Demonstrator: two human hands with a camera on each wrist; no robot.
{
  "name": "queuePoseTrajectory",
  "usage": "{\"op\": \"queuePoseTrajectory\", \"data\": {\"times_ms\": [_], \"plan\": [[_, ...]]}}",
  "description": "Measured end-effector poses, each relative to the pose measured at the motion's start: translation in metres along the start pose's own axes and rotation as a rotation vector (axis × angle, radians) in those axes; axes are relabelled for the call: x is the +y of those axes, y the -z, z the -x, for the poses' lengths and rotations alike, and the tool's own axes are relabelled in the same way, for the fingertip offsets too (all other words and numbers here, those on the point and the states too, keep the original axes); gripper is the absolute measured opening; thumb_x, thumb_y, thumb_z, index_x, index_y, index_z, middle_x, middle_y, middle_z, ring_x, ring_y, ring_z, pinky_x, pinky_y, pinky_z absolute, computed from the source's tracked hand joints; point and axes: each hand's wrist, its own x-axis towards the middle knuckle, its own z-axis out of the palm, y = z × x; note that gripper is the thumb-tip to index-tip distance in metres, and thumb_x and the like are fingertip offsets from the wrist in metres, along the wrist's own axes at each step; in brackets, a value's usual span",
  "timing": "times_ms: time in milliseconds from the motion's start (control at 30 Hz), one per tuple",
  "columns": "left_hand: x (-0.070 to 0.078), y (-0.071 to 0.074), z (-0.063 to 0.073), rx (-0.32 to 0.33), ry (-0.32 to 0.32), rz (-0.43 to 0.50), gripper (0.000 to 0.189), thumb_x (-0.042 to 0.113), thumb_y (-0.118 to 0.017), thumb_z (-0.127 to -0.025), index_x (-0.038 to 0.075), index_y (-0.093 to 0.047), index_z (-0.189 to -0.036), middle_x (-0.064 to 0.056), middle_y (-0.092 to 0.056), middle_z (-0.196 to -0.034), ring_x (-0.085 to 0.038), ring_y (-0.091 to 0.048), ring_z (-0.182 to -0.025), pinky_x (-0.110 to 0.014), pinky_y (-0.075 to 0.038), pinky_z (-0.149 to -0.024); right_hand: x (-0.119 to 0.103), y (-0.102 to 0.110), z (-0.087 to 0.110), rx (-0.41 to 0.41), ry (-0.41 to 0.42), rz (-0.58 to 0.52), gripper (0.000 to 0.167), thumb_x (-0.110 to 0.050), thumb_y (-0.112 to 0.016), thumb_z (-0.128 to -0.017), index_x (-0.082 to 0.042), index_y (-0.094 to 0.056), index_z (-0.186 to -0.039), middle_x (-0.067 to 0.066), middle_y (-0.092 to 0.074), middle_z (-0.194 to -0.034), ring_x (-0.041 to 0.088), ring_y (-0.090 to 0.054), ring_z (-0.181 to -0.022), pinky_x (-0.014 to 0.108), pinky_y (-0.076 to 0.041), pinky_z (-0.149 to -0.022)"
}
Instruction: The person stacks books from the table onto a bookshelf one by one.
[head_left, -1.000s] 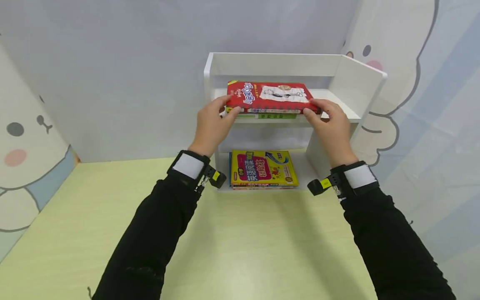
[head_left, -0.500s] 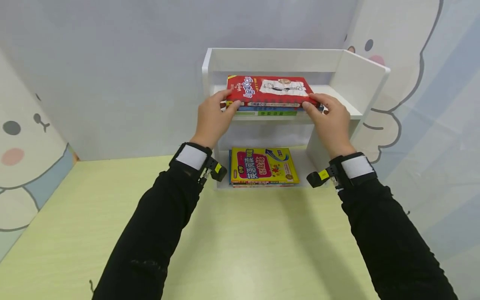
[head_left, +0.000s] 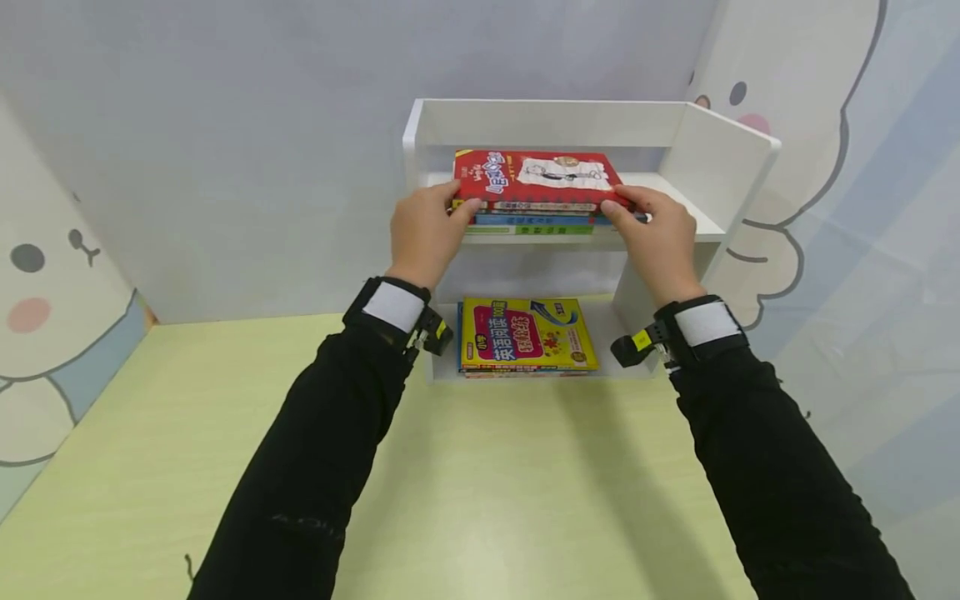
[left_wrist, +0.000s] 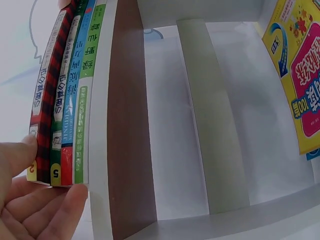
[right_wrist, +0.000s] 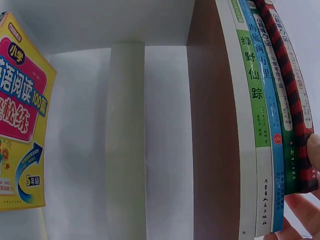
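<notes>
A red paperback book (head_left: 558,175) tops a flat stack on the upper shelf of a white bookshelf (head_left: 738,158). My left hand (head_left: 423,237) grips its left end, thumb on the spine and the other fingers at the ends of the stacked books. At the opposite end my right hand (head_left: 662,242) holds it likewise, its thumb against the spine. Under the red book lie a dark green-spined book (left_wrist: 58,105), a blue book (left_wrist: 75,75) and a green-and-white book (right_wrist: 255,90), spines facing me.
On the lower shelf lies a yellow workbook (head_left: 525,333) atop other thin books. The bookshelf stands on a pale yellow-green table (head_left: 480,483) against a grey wall (head_left: 262,167). Cartoon figures decorate the walls at both sides.
The red book has settled down flatter onto the stack, and more of the blue spine below shows. Both hands have stayed at its ends, and the head view has shifted slightly.
</notes>
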Motion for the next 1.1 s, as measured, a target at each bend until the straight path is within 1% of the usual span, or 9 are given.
{"op": "queuePoseTrajectory", "data": {"times_ms": [100, 167, 300, 400, 533, 633, 800, 967, 1100], "plan": [[0.001, 0.002, -0.001, 0.001, 0.009, -0.035, 0.051, 0.043, -0.062, -0.093, 0.011, -0.06, -0.132, -0.009, -0.069, -0.118, -0.018, -0.063, -0.089, -0.027, -0.044, -0.068, 0.0, -0.001, -0.002, 0.005, 0.003, 0.013, 0.049, -0.042, -0.062, -0.094, -0.012, -0.062, -0.132, 0.012, -0.064, -0.121, 0.018, -0.048, -0.095, 0.025, -0.032, -0.068], [0.001, 0.004, -0.002, -0.002, 0.011, -0.055, 0.05, 0.044, -0.062, -0.092, 0.011, -0.063, -0.13, -0.008, -0.071, -0.113, -0.017, -0.06, -0.082, -0.025, -0.04, -0.064, 0.0, -0.003, -0.002, 0.013, 0.002, 0.021, 0.048, -0.043, -0.062, -0.094, -0.013, -0.062, -0.132, 0.012, -0.064, -0.111, 0.016, -0.044, -0.087, 0.025, -0.03, -0.065], [0.001, 0.005, -0.001, -0.004, 0.003, -0.085, 0.047, 0.045, -0.062, -0.091, 0.01, -0.069, -0.122, -0.007, -0.073, -0.101, -0.017, -0.055, -0.07, -0.024, -0.034, -0.058, 0.0, -0.004, 0.0, 0.023, -0.015, 0.025, 0.048, -0.044, -0.063, -0.093, -0.014, -0.063, -0.131, 0.009, -0.059, -0.097, 0.014, -0.04, -0.079, 0.025, -0.028, -0.061], [-0.001, 0.005, 0.0, 0.001, -0.004, -0.11, 0.047, 0.046, -0.062, -0.091, 0.01, -0.07, -0.12, -0.007, -0.073, -0.099, -0.017, -0.055, -0.069, -0.024, -0.034, -0.058, -0.001, -0.005, 0.002, 0.023, -0.024, 0.039, 0.049, -0.046, -0.062, -0.092, -0.015, -0.063, -0.131, 0.007, -0.053, -0.086, 0.015, -0.038, -0.075, 0.025, -0.026, -0.058], [-0.002, 0.008, 0.002, 0.013, -0.006, -0.126, 0.049, 0.047, -0.062, -0.09, 0.011, -0.069, -0.122, -0.007, -0.073, -0.104, -0.017, -0.059, -0.073, -0.024, -0.035, -0.059, -0.004, -0.005, 0.003, 0.033, -0.011, 0.067, 0.049, -0.047, -0.063, -0.091, -0.017, -0.064, -0.13, 0.004, -0.042, -0.071, 0.018, -0.034, -0.066, 0.027, -0.022, -0.054], [-0.001, 0.011, 0.003, 0.019, -0.008, -0.126, 0.049, 0.047, -0.063, -0.09, 0.01, -0.069, -0.122, -0.008, -0.073, -0.106, -0.018, -0.062, -0.077, -0.025, -0.037, -0.061, -0.007, -0.004, 0.003, 0.037, -0.013, 0.068, 0.049, -0.048, -0.063, -0.091, -0.018, -0.065, -0.129, 0.004, -0.041, -0.069, 0.017, -0.034, -0.066, 0.028, -0.022, -0.054], [0.0, 0.012, 0.003, 0.023, -0.017, -0.147, 0.049, 0.047, -0.064, -0.089, 0.009, -0.07, -0.121, -0.008, -0.073, -0.105, -0.019, -0.065, -0.084, -0.027, -0.042, -0.064, -0.009, -0.002, 0.003, 0.037, -0.014, 0.079, 0.049, -0.048, -0.063, -0.091, -0.017, -0.064, -0.13, 0.005, -0.043, -0.072, 0.016, -0.035, -0.068, 0.027, -0.023, -0.056], [-0.001, 0.011, 0.002, 0.026, -0.014, -0.156, 0.05, 0.047, -0.065, -0.088, 0.01, -0.069, -0.122, -0.007, -0.073, -0.106, -0.019, -0.065, -0.088, -0.029, -0.046, -0.069, -0.008, -0.003, 0.003, 0.034, -0.021, 0.088, 0.05, -0.047, -0.063, -0.091, -0.017, -0.064, -0.13, 0.006, -0.043, -0.072, 0.017, -0.035, -0.07, 0.028, -0.023, -0.056], [-0.001, 0.007, 0.0, 0.041, -0.017, -0.172, 0.05, 0.045, -0.065, -0.088, 0.01, -0.068, -0.123, -0.008, -0.072, -0.109, -0.02, -0.065, -0.092, -0.03, -0.048, -0.072, -0.005, -0.006, 0.001, 0.029, -0.025, 0.09, 0.05, -0.048, -0.062, -0.092, -0.017, -0.063, -0.131, 0.007, -0.043, -0.074, 0.017, -0.035, -0.072, 0.028, -0.024, -0.057]]}}
